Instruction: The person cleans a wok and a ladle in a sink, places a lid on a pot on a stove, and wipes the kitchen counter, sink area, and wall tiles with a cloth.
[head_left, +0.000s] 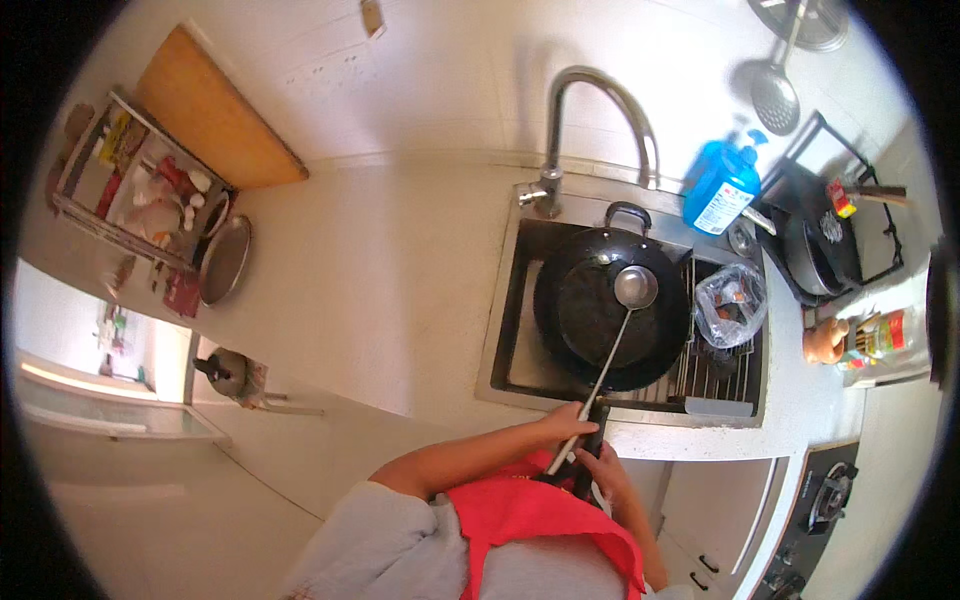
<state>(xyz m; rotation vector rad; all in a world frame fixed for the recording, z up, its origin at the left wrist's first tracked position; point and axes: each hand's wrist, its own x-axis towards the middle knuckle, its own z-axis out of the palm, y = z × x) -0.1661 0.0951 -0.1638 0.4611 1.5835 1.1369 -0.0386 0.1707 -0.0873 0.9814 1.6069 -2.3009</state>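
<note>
A black wok (577, 322) rests over the steel sink (517, 300), its long handle pointing toward me. A metal ladle (636, 287) lies with its bowl inside the wok and its shaft running down alongside the handle. My left hand (564, 422) is closed on the ladle's shaft, close to the wok handle. Lower down, my right hand (606, 471) is at the wok's black handle, fingers curled around it. The curved steel faucet (553, 142) stands behind the wok. My red apron partly hides the handle ends.
Right of the wok, a plastic bag (731, 304) sits on a wire rack (720, 375). A blue pump bottle (724, 191) and a black dish rack (806, 292) stand beyond. At left are a cutting board (217, 112) and a loaded shelf rack (127, 232). A gas stove (814, 517) is lower right.
</note>
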